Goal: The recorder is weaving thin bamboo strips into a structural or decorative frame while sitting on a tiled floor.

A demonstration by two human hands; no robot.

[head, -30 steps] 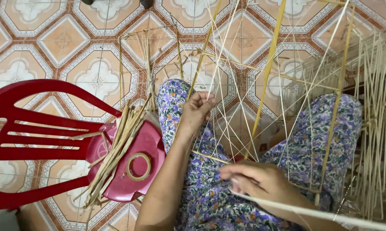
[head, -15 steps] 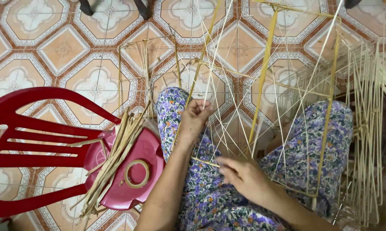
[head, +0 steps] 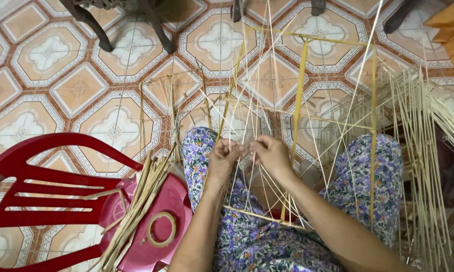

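Note:
My left hand (head: 223,157) and my right hand (head: 270,153) meet above my knees, in floral trousers, and both pinch thin pale bamboo strips (head: 237,151) of a half-woven frame (head: 298,108). The frame is an open lattice of yellow slats and fine slivers that rises from my lap towards the tiled floor ahead. Fingers of both hands are curled on the strips at about the same spot. More slivers cross my forearms.
A red plastic chair (head: 46,201) lies at my left, with a bundle of bamboo strips (head: 136,211) and a small bamboo ring (head: 161,229) on its seat. Another woven frame of pale sticks (head: 423,151) stands at the right. Dark furniture legs (head: 159,30) stand on the patterned tiles.
My right hand has risen from my lap to join the left hand at the strips. The view has tilted up and shows more floor.

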